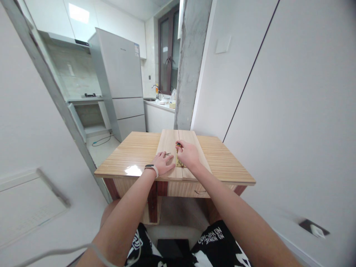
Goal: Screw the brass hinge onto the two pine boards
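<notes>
Two pale wooden boards (pixel 170 138) lie side by side on the desk, with a narrow seam between them. Across the seam, near its front end, sits a brass-coloured hinge (pixel 180 164), partly covered by my right hand (pixel 189 154). That hand is closed around what looks like a small screwdriver (pixel 178 144) with a dark and yellow handle, held upright over the hinge. My left hand (pixel 163 162) rests flat on the left board, fingers spread and fingertips beside the hinge. Some small metal pieces (pixel 167 154), perhaps screws, lie by its fingers.
Under the boards is a wood-grain desk (pixel 122 152) with a drawer handle (pixel 200 192) at its front. White walls stand close on both sides. Beyond the desk are a grey fridge (pixel 122 66), a sink counter (pixel 160 115) and a cable (pixel 101 141) on the floor.
</notes>
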`<state>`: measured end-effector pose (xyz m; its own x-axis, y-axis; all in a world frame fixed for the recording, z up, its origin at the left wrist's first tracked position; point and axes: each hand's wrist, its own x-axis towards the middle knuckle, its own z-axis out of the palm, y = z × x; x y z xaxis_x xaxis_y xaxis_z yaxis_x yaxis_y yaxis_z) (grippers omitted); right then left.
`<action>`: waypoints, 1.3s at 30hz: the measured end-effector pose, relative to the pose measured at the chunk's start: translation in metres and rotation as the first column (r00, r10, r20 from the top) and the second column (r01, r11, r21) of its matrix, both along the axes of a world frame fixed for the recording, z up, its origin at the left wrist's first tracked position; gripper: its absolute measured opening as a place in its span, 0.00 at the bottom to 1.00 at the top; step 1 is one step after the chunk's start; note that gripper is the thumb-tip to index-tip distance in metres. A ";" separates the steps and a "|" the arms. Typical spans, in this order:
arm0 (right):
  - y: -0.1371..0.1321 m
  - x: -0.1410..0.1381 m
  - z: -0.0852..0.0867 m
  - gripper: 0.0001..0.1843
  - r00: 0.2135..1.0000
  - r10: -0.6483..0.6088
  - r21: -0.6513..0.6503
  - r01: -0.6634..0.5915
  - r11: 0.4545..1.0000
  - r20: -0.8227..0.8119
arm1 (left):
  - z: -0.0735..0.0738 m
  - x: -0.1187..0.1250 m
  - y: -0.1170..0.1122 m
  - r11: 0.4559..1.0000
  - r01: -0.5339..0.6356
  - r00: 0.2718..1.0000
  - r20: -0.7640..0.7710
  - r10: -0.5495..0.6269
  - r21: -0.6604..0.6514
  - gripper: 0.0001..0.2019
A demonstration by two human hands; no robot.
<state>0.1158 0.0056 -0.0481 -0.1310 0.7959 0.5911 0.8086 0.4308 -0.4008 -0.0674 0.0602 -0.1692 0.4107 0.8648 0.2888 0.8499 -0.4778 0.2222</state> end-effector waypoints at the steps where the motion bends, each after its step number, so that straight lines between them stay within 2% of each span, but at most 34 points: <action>1: -0.002 -0.002 -0.002 0.14 1.000 -0.028 0.007 0.028 1.000 -0.004 | 0.000 0.000 0.000 1.000 0.000 1.000 0.000 0.000 0.003 0.33; 9: -0.002 -0.003 -0.005 0.14 0.994 -0.105 0.022 0.106 0.994 -0.003 | 0.000 0.000 0.000 1.000 -0.002 1.000 0.002 0.002 -0.010 0.34; 16: 0.013 0.015 0.000 0.13 0.999 0.021 -0.008 -0.022 1.000 -0.029 | -0.001 -0.003 0.007 1.000 0.019 0.998 0.058 -0.019 0.011 0.38; 20: 0.020 0.027 0.001 0.13 0.994 0.085 -0.027 -0.087 0.996 -0.072 | 0.001 -0.005 0.017 0.999 0.036 0.992 0.123 -0.035 -0.005 0.31; 25: 0.023 0.028 0.003 0.13 0.987 0.136 -0.036 -0.140 0.990 -0.086 | 0.008 -0.007 0.031 0.999 0.016 0.988 0.157 -0.009 -0.040 0.22; 32: 0.029 0.027 0.021 0.15 0.976 0.194 -0.035 -0.198 0.980 -0.096 | 0.017 -0.006 0.052 0.999 0.031 0.995 0.093 -0.027 -0.036 0.13; 39: 0.040 0.046 0.032 0.15 0.962 0.184 -0.023 -0.193 0.981 -0.200 | 0.018 -0.003 0.062 0.998 0.016 0.991 0.135 -0.008 -0.057 0.06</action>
